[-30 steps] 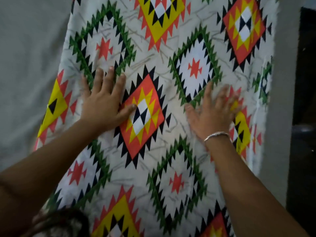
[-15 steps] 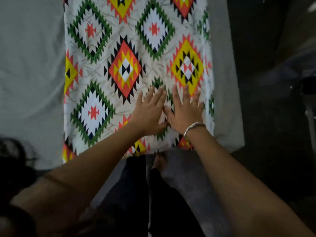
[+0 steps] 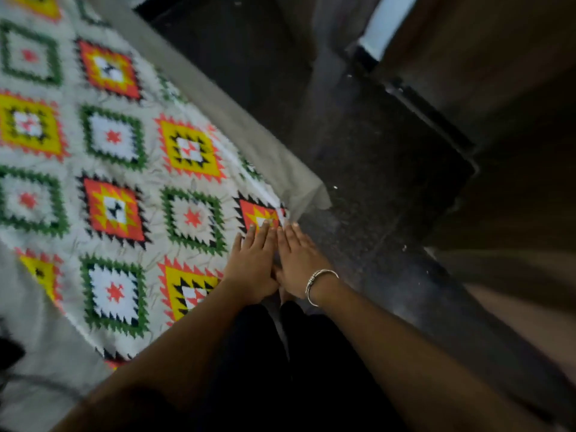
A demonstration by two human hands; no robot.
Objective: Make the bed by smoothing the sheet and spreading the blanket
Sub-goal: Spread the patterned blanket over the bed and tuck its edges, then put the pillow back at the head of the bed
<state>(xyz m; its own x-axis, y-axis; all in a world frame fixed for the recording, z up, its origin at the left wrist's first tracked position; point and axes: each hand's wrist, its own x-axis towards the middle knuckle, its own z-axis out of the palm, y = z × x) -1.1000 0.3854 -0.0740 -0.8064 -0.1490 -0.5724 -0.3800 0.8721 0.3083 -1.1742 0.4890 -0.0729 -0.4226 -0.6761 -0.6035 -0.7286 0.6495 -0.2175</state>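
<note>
A white blanket (image 3: 149, 169) with green, orange and yellow diamond patterns lies spread over the bed. A plain grey sheet (image 3: 255, 141) shows along the bed's right edge and at the lower left. My left hand (image 3: 254, 266) rests flat on the blanket at its near right corner, fingers extended and close together. My right hand (image 3: 300, 260), with a silver bracelet on the wrist, lies flat right beside it, at the blanket's edge and partly past the bed's corner. The two hands touch side by side. Neither holds anything.
A dark speckled floor (image 3: 374, 169) runs to the right of the bed. A dark wooden door or cabinet (image 3: 498, 88) stands at the far right. My dark trousers (image 3: 280, 353) show below my hands at the bed's near edge.
My hands slid from wide apart on the blanket's middle to side by side at its near right corner. The view swung right, bringing the floor and bed corner into sight.
</note>
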